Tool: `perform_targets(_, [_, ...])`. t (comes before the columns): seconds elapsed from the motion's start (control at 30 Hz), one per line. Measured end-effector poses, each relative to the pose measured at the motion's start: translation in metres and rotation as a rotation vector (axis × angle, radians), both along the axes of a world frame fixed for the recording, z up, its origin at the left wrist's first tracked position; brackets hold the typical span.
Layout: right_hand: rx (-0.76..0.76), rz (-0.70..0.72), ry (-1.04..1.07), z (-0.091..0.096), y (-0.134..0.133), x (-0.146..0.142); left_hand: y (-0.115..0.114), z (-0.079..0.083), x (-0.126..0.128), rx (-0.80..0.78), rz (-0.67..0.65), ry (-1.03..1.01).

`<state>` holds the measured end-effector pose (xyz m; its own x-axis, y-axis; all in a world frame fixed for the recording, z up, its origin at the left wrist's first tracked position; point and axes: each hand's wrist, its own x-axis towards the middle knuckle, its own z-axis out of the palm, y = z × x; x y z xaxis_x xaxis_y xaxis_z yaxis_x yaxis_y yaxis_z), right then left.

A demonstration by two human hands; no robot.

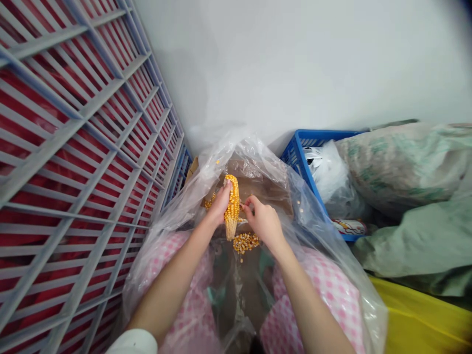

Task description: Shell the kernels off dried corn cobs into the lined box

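An ear of dried yellow corn (pixel 232 209) stands nearly upright in my left hand (pixel 220 204), whose fingers are wrapped round its left side. The lower tip of the ear looks paler. To its right, my right hand (pixel 266 223) is closed in a pinch close to the ear; what its fingertips hold is too small to make out. Below the ear lies a small heap of loose corn kernels (pixel 246 243) on a clear plastic sheet or bag (pixel 313 221) spread over my lap. More yellow corn (pixel 210 200) shows partly behind my left hand.
Tall slatted plastic crates (pixel 84 118) with red material behind the slats rise on the left. At right stands a blue basket (pixel 306 172) with plastic bags, beside stuffed sacks (pixel 409 167). Something yellow (pixel 420 319) lies at lower right. A white wall (pixel 295 64) is ahead.
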<state>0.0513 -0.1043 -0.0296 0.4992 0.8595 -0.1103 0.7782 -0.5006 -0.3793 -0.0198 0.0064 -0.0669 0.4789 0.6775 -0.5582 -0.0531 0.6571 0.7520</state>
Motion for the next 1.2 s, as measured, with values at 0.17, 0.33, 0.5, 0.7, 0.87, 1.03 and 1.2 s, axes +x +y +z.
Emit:
perform_targets(0.17, [0.111, -0.054, 0.134, -0.004, 0.0, 0.0, -0.002, 0.016, 0.002, -0.092, -0.03, 0.003])
perform_targets(0.33, [0.237, -0.148, 0.271, -0.007, 0.002, -0.004, 0.001, 0.021, 0.002, -0.178, -0.021, -0.102])
perform_targets(0.5, [0.371, -0.252, 0.392, -0.011, 0.008, -0.013, 0.006, 0.015, 0.0, -0.312, 0.019, -0.265])
perform_targets(0.7, [0.287, -0.122, 0.349, 0.003, 0.008, -0.001, 0.011, 0.026, -0.002, -0.239, 0.069, -0.239])
perform_targets(0.87, [0.221, -0.05, 0.328, 0.015, 0.001, 0.011, 0.011, 0.032, -0.003, -0.161, 0.004, -0.195])
perform_targets(1.03, [0.231, -0.043, 0.303, 0.018, -0.003, 0.012, 0.011, 0.029, -0.002, -0.141, 0.013, -0.182])
perform_targets(1.2, [0.271, -0.088, 0.289, 0.022, -0.004, 0.014, 0.016, 0.027, -0.002, -0.174, 0.123, -0.086])
